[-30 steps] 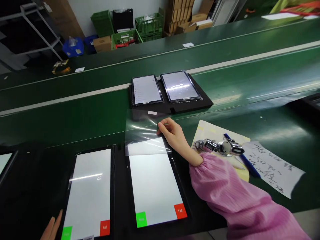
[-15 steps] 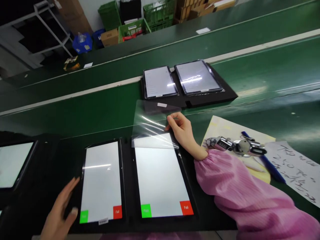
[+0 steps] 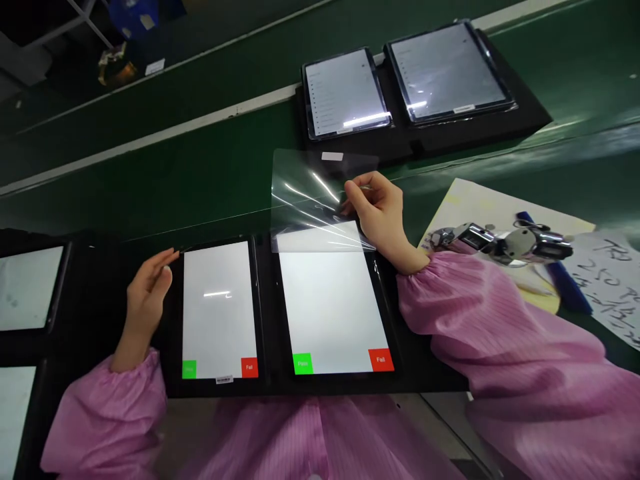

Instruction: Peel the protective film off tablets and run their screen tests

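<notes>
My right hand (image 3: 381,207) pinches the edge of a clear plastic film (image 3: 305,193) with a small white label. The film stands raised over the top end of the right tablet (image 3: 335,307), which shows a white screen with green and red squares. A smaller tablet (image 3: 217,313) with a similar screen lies flat to the left, a barcode sticker at its bottom edge. At that tablet's upper left corner is my left hand (image 3: 146,293), fingers stretched out and thumb apart. Whether its fingertips touch the corner, I cannot make out.
Two more tablets (image 3: 347,93) lie on a black pad (image 3: 530,113) on the green belt (image 3: 220,167). Further tablets (image 3: 27,290) are at far left. On the right are a metal tool (image 3: 525,245), a blue pen-like object (image 3: 570,287) and handwritten paper (image 3: 613,280).
The view has tipped down towards me. My left hand has moved up along the left tablet to its upper corner. My right hand still holds the film raised.
</notes>
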Motion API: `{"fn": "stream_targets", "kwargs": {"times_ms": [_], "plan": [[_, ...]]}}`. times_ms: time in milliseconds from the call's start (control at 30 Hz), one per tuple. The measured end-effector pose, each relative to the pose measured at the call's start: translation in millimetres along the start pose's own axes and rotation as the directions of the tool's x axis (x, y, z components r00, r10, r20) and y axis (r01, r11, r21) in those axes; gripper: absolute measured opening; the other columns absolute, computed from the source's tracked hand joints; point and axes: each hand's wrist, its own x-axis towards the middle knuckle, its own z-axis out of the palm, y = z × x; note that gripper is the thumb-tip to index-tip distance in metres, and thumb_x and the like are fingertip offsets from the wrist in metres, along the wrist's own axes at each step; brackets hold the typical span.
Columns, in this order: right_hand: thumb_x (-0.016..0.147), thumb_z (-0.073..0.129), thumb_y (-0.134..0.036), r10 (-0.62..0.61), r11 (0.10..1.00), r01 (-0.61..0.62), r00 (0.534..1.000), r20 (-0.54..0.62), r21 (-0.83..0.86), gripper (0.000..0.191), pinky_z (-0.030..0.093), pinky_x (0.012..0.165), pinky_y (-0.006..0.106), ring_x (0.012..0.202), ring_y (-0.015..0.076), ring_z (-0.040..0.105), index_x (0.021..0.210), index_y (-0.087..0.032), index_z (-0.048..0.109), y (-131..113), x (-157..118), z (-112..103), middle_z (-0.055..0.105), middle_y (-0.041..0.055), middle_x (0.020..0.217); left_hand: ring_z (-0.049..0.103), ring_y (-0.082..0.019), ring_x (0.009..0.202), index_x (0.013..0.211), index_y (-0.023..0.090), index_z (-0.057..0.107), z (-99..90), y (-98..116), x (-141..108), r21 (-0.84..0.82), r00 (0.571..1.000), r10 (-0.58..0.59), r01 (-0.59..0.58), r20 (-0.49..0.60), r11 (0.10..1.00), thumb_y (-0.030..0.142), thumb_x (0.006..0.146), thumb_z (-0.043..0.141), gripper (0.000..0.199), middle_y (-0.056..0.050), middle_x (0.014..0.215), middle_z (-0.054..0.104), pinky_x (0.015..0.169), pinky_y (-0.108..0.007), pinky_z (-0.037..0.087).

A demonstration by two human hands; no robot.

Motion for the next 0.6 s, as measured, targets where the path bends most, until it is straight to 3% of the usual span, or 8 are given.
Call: {"fn": "stream_targets", "kwargs": {"times_ms": [67, 167, 267, 333, 467, 600], "plan": [[0.091, 0.073, -0.070, -0.004, 1.000, 0.004, 1.000, 0.005, -0.004, 0.047, 0.045, 0.056, 0.031, 0.054, 0.0162, 0.064, 0.086, -0.026, 0.059, 0.0, 0.2, -0.5, 0.063, -0.0061, 0.058, 0.072, -0.034, 0.120, 0.131, 0.019, 0.071, -0.4, 11.8, 16.8, 0.111, 0.998, 0.064, -0.063, -0.003, 0.992, 0.066, 0.099, 0.060, 0.057, -0.008, 0.127, 0.078, 0.112, -0.055, 0.055], [0.090, 0.071, -0.073, -0.008, 1.000, 0.008, 1.000, 0.014, -0.015, 0.050, 0.044, 0.057, 0.031, 0.054, 0.0166, 0.065, 0.086, -0.025, 0.058, -1.6, 0.0, -1.5, 0.062, -0.0059, 0.057, 0.065, -0.038, 0.131, 0.120, 0.022, 0.076, 14.1, 37.3, 38.9, 0.245, 0.982, 0.189, -0.190, 0.028, 0.951, 0.061, 0.096, 0.066, 0.047, -0.006, 0.130, 0.075, 0.120, -0.059, 0.045], [0.090, 0.070, -0.077, -0.010, 1.000, 0.011, 1.000, 0.020, -0.029, 0.053, 0.044, 0.056, 0.030, 0.054, 0.0163, 0.064, 0.085, -0.025, 0.057, -3.5, -0.2, -2.0, 0.061, -0.0058, 0.058, 0.054, -0.040, 0.146, 0.119, 0.027, 0.078, 39.3, 63.2, 51.7, 0.281, 0.938, 0.280, -0.331, 0.206, 0.901, 0.057, 0.095, 0.066, 0.041, -0.007, 0.143, 0.071, 0.128, -0.068, 0.027], [0.089, 0.069, -0.078, -0.012, 0.999, 0.013, 1.000, 0.023, -0.038, 0.054, 0.044, 0.056, 0.030, 0.053, 0.0160, 0.063, 0.084, -0.026, 0.057, -3.5, -0.1, -2.1, 0.060, -0.0058, 0.059, 0.052, -0.040, 0.149, 0.116, 0.031, 0.079, 54.0, 75.5, 56.4, 0.259, 0.902, 0.301, -0.385, 0.310, 0.886, 0.055, 0.094, 0.065, 0.036, -0.007, 0.141, 0.073, 0.128, -0.075, 0.018], [0.090, 0.066, -0.081, -0.013, 0.998, 0.015, 0.999, 0.037, -0.054, 0.056, 0.045, 0.057, 0.031, 0.054, 0.0168, 0.063, 0.085, -0.026, 0.055, -1.5, 1.2, -2.1, 0.058, -0.0059, 0.058, 0.062, -0.035, 0.140, 0.102, 0.033, 0.083, 68.1, 86.7, 62.1, 0.130, 0.876, 0.382, -0.433, 0.296, 0.892, 0.048, 0.091, 0.073, 0.021, -0.003, 0.128, 0.079, 0.129, -0.070, 0.022], [0.091, 0.067, -0.079, -0.021, 0.998, 0.024, 0.998, 0.052, -0.061, 0.054, 0.046, 0.057, 0.031, 0.055, 0.0169, 0.063, 0.084, -0.026, 0.055, -2.4, 2.6, -3.0, 0.057, -0.0057, 0.060, 0.072, -0.033, 0.126, 0.091, 0.031, 0.083, 71.7, 93.0, 64.3, 0.051, 0.886, 0.407, -0.427, 0.223, 0.903, 0.041, 0.086, 0.079, 0.012, -0.003, 0.114, 0.083, 0.127, -0.068, 0.031]]}}
